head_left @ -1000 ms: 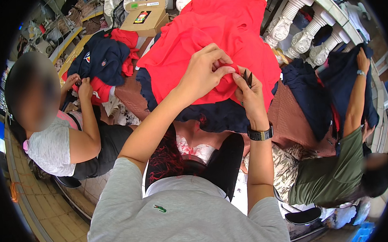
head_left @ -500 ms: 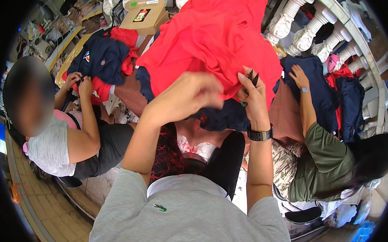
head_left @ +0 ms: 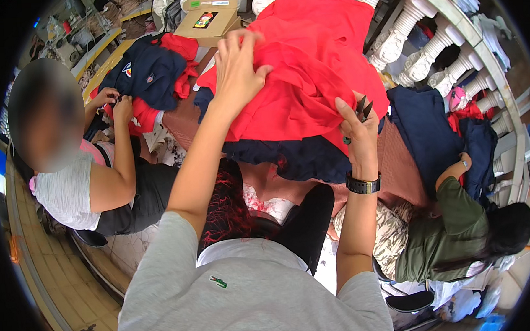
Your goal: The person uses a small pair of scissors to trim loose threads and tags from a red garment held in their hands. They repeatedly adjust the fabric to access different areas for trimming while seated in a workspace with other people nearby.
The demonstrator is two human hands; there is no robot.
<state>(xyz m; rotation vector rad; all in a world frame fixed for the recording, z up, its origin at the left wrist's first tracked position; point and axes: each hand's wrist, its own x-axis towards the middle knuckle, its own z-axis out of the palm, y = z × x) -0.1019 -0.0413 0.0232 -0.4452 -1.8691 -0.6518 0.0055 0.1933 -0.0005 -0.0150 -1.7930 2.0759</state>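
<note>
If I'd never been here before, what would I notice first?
Probably the big, bright red cloth draped across the upper middle, with dark navy cloth showing below it. Then the small, dark, pointed snips in the right hand, and the row of ornate white balusters at the upper right.

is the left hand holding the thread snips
No, the thread snips are in the right hand, while the left hand is open, its thumb apart from its fingers.
</note>
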